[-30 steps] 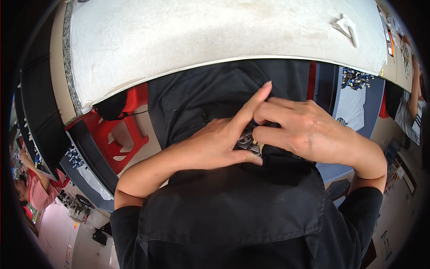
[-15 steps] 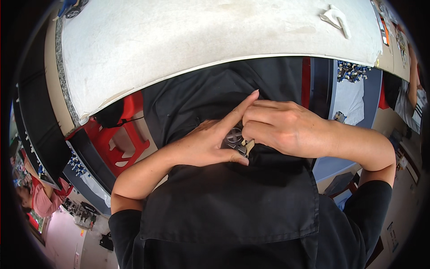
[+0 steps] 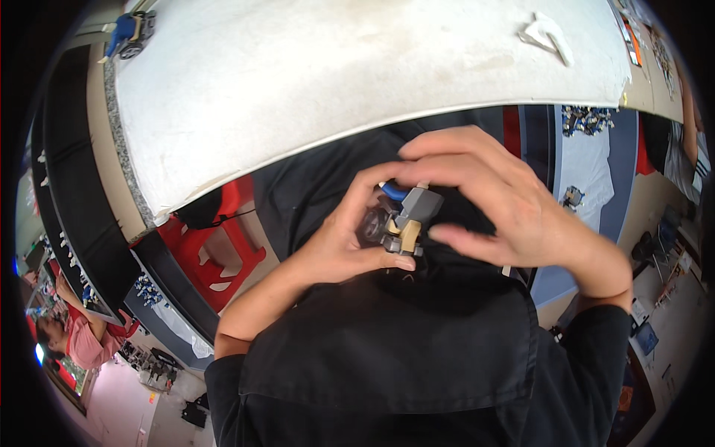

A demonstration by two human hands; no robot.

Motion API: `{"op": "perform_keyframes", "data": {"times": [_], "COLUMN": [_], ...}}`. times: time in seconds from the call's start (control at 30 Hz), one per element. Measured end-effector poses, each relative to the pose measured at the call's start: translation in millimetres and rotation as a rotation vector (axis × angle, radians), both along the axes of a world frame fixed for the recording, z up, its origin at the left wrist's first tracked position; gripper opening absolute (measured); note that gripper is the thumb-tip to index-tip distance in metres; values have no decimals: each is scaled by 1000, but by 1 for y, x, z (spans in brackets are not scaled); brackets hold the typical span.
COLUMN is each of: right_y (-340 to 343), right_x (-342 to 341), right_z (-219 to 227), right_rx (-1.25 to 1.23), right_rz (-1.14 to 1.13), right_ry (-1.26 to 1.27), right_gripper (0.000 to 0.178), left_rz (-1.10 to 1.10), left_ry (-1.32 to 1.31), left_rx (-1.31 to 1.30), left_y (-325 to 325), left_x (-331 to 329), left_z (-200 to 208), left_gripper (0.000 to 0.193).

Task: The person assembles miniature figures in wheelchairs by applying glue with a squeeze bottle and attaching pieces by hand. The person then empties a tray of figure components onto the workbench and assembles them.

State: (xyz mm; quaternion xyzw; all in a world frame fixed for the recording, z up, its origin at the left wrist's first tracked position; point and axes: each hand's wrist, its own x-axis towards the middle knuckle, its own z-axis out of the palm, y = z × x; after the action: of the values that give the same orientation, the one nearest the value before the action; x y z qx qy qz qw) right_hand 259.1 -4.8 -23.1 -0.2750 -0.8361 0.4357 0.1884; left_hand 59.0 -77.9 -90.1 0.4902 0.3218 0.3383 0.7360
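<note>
My left hand (image 3: 344, 238) grips a small toy vehicle (image 3: 417, 205) over my lap, its thumb below and its fingers curled round the far side. The toy has a dark wheel, a grey body, a blue part and tan pieces; my fingers cover some of it. Just right of the toy, my right hand (image 3: 497, 201) is open, thumb and fingers spread apart and slightly blurred. Its fingertips reach over the toy's far side, and I cannot tell whether they touch it.
A white-covered table (image 3: 357, 59) spans the front, with a similar blue toy (image 3: 132, 36) at far left and a white crumpled piece (image 3: 545, 36) at right. Blue-grey bins (image 3: 622, 179) with small parts stand either side. A red stool (image 3: 223, 261) is at left; a co-worker (image 3: 88, 339) sits beyond.
My right hand has opened and drawn back from the toy. The toy now shows more of its grey and blue parts. The whole view has shifted slightly.
</note>
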Motion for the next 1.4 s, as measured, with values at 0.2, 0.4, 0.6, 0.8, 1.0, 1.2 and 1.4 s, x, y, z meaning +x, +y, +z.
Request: {"op": "perform_keyframes", "data": {"times": [0.2, 0.4, 0.6, 0.8, 1.0, 1.2, 1.4], "right_y": [-46, -47, -53, -58, -55, -56, -44], "right_x": [-7, -23, -26, -33, -34, -36, -33], "right_z": [-27, -32, -30, -37, -46, -47, -44], "right_rx": [-106, -57, -116, -47, 33, 8, -6], "right_rz": [-232, -336, -387, -445, -427, -441, -403], "right_ry": [-2, 68, 30, 108, 125, 134, 124], "right_gripper": [84, 80, 75, 72, 73, 71, 71], "left_rz": [66, 69, 150, 211, 302, 319, 334], "left_ry": [40, 28, -51, -52, -103, -152, -154], "left_rx": [114, 254, -75, -7, -100, -205, -260], "left_y": [-2, -4, -5, -10, -16, -18, -6], "left_x": [7, 4, 4, 5, 10, 13, 12], "left_z": [3, -3, 0, -1, -2, 3, 2], "left_gripper": [83, 82, 92, 90, 87, 87, 99]}}
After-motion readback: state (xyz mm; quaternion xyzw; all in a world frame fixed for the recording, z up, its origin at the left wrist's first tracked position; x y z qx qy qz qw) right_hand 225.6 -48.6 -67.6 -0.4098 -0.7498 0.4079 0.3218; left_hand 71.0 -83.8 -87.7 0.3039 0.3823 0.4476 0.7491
